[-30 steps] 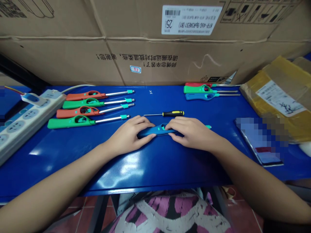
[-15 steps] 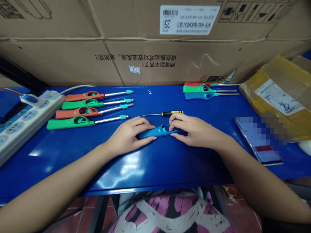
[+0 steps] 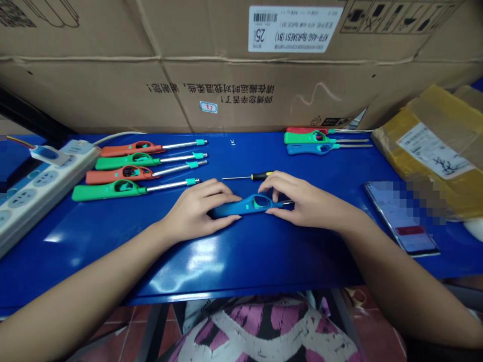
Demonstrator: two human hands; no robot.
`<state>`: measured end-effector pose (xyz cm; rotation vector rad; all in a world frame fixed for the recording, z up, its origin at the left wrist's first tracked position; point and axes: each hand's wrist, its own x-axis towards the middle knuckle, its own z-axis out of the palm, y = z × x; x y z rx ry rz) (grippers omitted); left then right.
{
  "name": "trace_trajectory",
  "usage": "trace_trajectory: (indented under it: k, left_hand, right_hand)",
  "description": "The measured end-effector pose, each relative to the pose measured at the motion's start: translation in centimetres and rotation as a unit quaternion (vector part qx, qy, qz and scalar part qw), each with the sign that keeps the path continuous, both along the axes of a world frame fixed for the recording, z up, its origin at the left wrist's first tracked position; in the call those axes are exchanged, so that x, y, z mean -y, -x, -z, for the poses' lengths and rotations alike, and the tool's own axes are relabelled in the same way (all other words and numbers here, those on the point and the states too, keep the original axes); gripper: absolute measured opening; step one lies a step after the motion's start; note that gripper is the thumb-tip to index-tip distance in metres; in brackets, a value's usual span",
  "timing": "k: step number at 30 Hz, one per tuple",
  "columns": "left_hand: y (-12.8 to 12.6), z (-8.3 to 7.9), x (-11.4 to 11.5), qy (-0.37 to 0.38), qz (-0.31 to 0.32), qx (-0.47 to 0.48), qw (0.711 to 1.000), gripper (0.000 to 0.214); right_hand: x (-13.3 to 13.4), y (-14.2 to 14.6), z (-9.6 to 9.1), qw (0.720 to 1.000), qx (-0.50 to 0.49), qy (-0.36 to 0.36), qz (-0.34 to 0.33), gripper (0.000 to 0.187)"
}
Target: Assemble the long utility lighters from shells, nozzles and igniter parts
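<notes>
A blue stick lighter lies flat on the table in front of me, its trigger loop facing up. My left hand wraps round its handle end, thumb along the near side and fingers along the far side. At the front, my right hand has the thumb on the near edge and the index fingertip at the far edge by the trigger loop. The lighter's metal tube shows briefly and then disappears under my right palm. Just behind that hand, a screwdriver with a black and yellow handle lies partly covered.
Several orange and green lighters lie in a row at left, beside a white power strip. Three more lighters lie at back right. A phone and a taped parcel are at right. A cardboard box walls the back.
My right fingers have drawn back from inside the trigger loop to the lighter's edges, uncovering the loop and some of the tube. My left hand has barely moved.
</notes>
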<state>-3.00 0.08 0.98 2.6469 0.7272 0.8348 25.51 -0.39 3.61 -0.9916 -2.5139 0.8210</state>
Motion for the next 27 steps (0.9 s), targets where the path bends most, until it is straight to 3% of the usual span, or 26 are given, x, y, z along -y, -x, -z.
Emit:
trace_trajectory:
  k: [3,6,15,27]
  left_hand:
    - [0.0,0.0,0.1,-0.001,0.0,-0.016,1.0,0.027]
    - [0.0,0.2,0.1,0.006,-0.002,-0.013,1.0,0.027]
    - [-0.1,0.4,0.0,0.013,-0.008,0.006,1.0,0.029]
    - [-0.4,0.2,-0.1,0.017,-0.034,-0.049,0.998,0.03]
  right_hand:
    - [-0.1,0.0,0.4,0.999,0.025,-0.028,0.002,0.044]
    - [-0.2,0.0,0.6,0.997,0.038,-0.06,-0.013,0.041]
    - [-0.3,0.0,0.7,0.998,0.025,-0.057,-0.019,0.032]
    - [-0.4,0.3,1.3,0.999,0.021,-0.048,0.001,0.028]
